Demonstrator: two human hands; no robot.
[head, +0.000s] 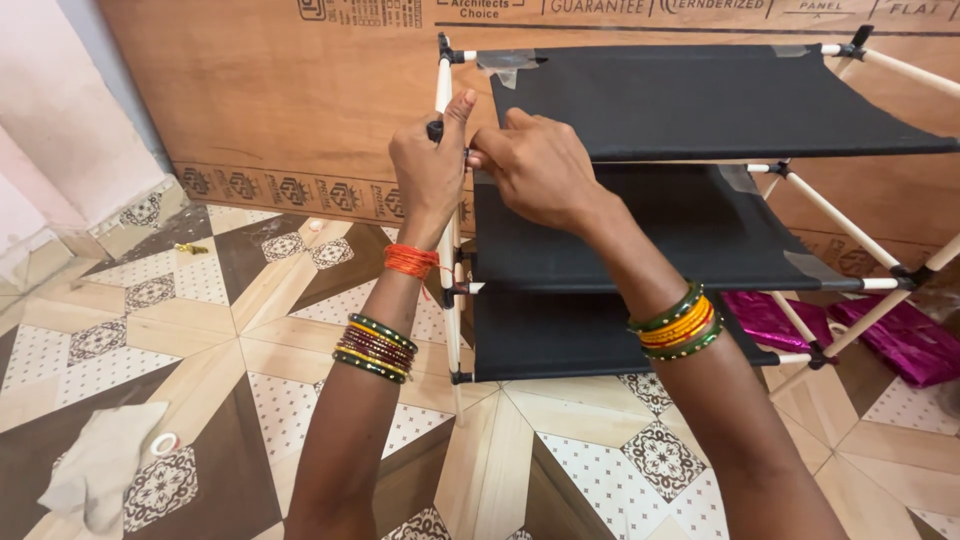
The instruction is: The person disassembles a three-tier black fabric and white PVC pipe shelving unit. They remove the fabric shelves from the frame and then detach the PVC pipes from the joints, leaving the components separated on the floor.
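My left hand (pixel 430 165) grips the black joint (pixel 435 130) on the rack's white pole (pixel 443 85). My right hand (pixel 535 160) pinches the middle shelf rod beside it. If I push crooked, I think the pole pops loose.

My arms are bare to the elbow, no sleeves; on my left wrist (pixel 411 260) an orange thread is wound in several turns; lower on that forearm sits a stack of bangles (pixel 375 347), green, maroon and gold; my right forearm wears green, orange and yellow bangles (pixel 678 322).
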